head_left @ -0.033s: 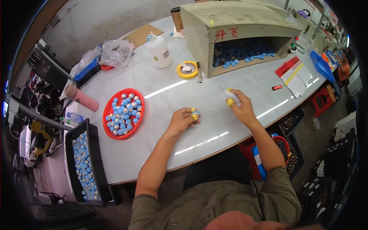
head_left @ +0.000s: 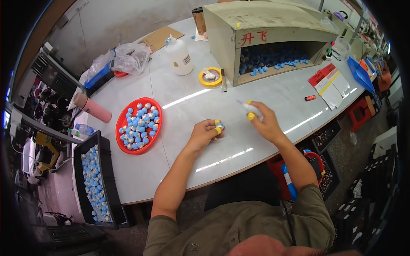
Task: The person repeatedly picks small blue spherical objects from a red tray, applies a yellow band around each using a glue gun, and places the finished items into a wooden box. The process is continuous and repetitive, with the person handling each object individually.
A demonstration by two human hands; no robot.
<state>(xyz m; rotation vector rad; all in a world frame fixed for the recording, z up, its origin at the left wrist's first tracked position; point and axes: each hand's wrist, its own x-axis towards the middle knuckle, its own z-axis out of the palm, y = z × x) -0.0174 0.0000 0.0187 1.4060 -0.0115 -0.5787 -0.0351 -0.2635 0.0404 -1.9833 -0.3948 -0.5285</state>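
Note:
My left hand [head_left: 204, 134], yellow tape on its thumb and forefinger, pinches a small blue-and-white ball-shaped piece [head_left: 220, 126] just above the grey table [head_left: 183, 164]. Most of that piece is hidden by the fingers. To its right, my right hand [head_left: 265, 123], also taped yellow at the fingertips, is closed around a small whitish squeeze bottle [head_left: 255, 111]. The bottle's thin nozzle points up and left, apart from the piece. On the left, a round red tray [head_left: 121, 144] holds many blue balls with cream-coloured tops.
A black crate [head_left: 110, 183] of similar blue balls stands at the left edge, near a pink flask [head_left: 93, 109]. Farther back are a white bottle [head_left: 179, 57], a yellow tape roll [head_left: 205, 82] and an open-fronted box [head_left: 235, 55] with blue parts. A red lighter-like object [head_left: 310, 98] lies right.
My right hand has shifted slightly left with the squeeze bottle, whose nozzle now shows more plainly. My left hand keeps its pinch on the blue-and-white piece. The whole view has shifted slightly.

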